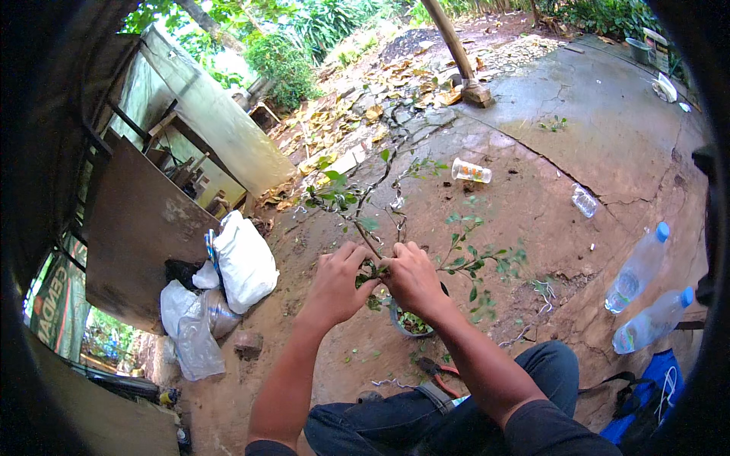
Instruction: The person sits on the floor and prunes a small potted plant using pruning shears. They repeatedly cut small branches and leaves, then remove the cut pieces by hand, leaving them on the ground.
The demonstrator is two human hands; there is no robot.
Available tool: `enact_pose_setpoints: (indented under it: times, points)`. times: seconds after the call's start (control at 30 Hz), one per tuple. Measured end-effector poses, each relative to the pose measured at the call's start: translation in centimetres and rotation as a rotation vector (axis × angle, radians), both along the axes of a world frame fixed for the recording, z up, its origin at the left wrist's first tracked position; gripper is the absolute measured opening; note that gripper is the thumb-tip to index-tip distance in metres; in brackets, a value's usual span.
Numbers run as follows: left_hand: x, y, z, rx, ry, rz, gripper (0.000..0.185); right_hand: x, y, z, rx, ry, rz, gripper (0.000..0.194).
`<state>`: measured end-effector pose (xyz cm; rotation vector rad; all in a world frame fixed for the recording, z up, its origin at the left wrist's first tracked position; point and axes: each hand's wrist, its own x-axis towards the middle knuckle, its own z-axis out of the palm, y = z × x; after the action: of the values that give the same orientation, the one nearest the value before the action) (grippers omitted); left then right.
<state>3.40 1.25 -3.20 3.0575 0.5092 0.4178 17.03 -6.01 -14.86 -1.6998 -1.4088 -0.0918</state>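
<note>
A small leafy tree [365,219] with thin, twisted branches stands in front of me, its base in a pot [412,322] partly hidden by my right forearm. My left hand [342,282] has its fingers bent at a branch and leaves. Touching it, my right hand [413,276] pinches the stem at nearly the same spot. The fingertips are partly hidden, so what the left one grips is unclear. Pale wire or string is wound on some branches. Pliers with red handles [442,376] lie on the ground by my leg, below the pot.
Two plastic bottles with blue caps [639,268] lie at the right, near a blue bag [650,393]. A clear plastic cup [471,170] and a small bottle [584,200] lie beyond the tree. White sacks [245,262] stand at the left. A wooden post [456,51] rises at the back.
</note>
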Motion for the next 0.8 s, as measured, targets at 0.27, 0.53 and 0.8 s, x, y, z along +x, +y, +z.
enact_pose_setpoints:
  times: [0.27,0.53,0.8]
  points:
    - [-1.1,-1.4,1.9,0.137,0.14,0.092,0.03,1.4,-0.8,-0.4,0.041,0.14,0.161,0.015]
    - [-2.3,-2.4,-0.2,0.223,0.18,0.353,0.025,2.4,-0.7,-1.1,0.04,0.235,0.314,0.022]
    - [-4.4,-1.0,0.8,-0.403,0.139,0.409,0.032,3.1,-1.1,-0.8,0.067,0.22,0.319,0.026]
